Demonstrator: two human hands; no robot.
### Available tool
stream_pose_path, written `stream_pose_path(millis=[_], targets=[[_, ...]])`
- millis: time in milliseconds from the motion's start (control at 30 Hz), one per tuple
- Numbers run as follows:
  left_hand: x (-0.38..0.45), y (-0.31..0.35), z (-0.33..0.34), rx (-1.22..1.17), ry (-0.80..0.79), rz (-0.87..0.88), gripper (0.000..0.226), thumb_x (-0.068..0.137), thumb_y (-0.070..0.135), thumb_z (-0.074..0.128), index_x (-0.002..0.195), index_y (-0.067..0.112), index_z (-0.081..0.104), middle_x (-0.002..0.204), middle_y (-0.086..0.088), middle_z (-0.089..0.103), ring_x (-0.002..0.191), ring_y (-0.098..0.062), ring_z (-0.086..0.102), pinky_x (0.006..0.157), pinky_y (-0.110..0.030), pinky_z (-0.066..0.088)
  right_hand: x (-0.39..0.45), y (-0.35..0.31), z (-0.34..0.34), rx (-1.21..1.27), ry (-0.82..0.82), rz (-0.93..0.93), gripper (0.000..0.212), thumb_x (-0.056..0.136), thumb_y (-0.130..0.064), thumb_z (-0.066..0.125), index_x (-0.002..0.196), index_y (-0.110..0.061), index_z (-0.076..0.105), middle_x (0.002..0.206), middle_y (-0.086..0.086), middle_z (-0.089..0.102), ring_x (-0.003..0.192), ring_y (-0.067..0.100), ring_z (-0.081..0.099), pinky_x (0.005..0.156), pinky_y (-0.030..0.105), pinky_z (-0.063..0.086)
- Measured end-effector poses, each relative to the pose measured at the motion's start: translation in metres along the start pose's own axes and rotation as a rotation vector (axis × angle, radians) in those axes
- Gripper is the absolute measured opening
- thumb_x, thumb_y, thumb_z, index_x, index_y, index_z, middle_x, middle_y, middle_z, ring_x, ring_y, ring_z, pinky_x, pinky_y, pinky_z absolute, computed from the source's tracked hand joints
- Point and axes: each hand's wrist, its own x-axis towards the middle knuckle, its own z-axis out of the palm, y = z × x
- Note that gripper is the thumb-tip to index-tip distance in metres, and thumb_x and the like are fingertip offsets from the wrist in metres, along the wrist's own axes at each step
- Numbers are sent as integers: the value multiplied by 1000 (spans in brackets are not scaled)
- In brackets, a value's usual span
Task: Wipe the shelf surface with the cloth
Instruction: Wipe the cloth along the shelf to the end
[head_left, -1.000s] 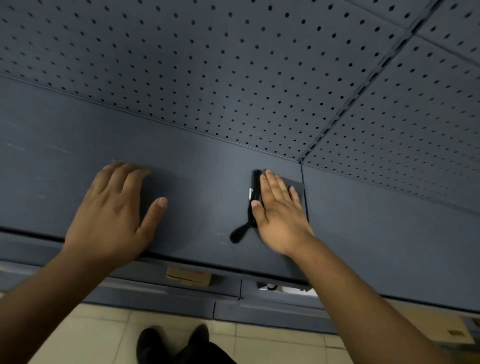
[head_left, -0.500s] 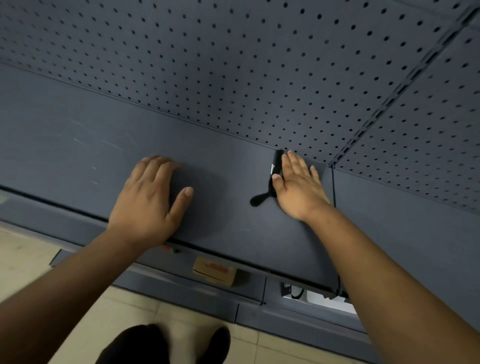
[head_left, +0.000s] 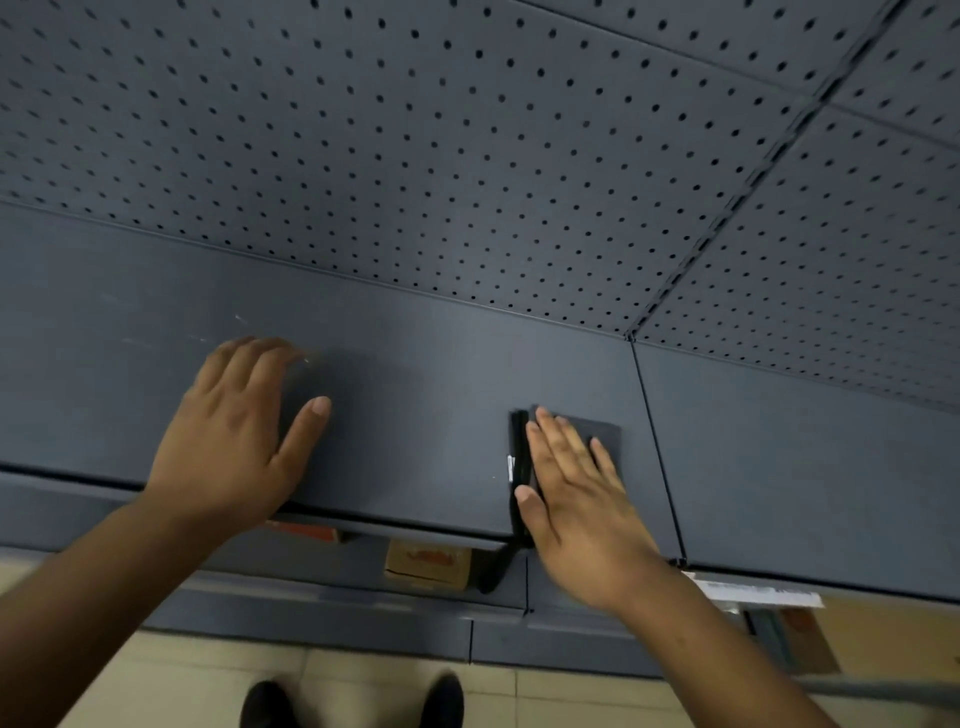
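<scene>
my right hand (head_left: 576, 499) lies flat, fingers straight, pressing the cloth (head_left: 605, 434) onto the shelf (head_left: 441, 395) near its front edge, just left of the seam (head_left: 655, 457). my left hand (head_left: 234, 441) rests spread on the shelf, holding nothing. i judge even palm pressure and overlapping strokes will clean best. the cloth's black edge (head_left: 519, 467) hangs over the lip. below, a small box (head_left: 426, 564) and a label (head_left: 758, 592) sit clear of the wipe; the pegboard (head_left: 467, 156) bounds the back.
</scene>
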Motion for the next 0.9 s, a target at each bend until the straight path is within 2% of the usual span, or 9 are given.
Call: stream_pose_path(millis=[233,333,533,733,900], targets=[[2,-63,-5,69,7,0,71,101,61,34,139,3,51,138,-25,55,136,-48,47,115,-60,36,57,1,-11,21,-1,71,68,99,-53,4,157,-23,-12,163,-10,-23,145,2,-27,121,35,-14],[1,-64,-4,41,13,-2,69,101,62,35,139,7,51,139,-20,55,138,-43,46,116,-56,36,92,7,-16,13,6,96,65,102,-48,11,158,-21,-9,165,-8,-18,147,4,-22,120,34,-14],[1,-56,-9,32,-6,-10,70,100,59,36,137,2,53,137,-22,56,136,-43,46,115,-54,37,139,13,-22,-10,6,123,65,102,-47,13,159,-20,-3,167,-6,-10,151,8,-13,122,37,-9],[-2,-52,-12,19,-25,-38,70,99,57,37,138,1,53,140,-23,56,139,-44,44,116,-56,37,143,8,-28,-6,-2,139,63,104,-45,15,159,-20,-3,167,-5,-10,151,8,-13,122,37,-8],[-2,-51,-13,17,-28,-36,71,99,57,35,136,0,55,138,-24,57,138,-45,46,116,-56,38,93,-11,-16,20,-4,74,65,102,-49,11,158,-21,-8,166,-6,-16,148,5,-21,121,35,-12]])
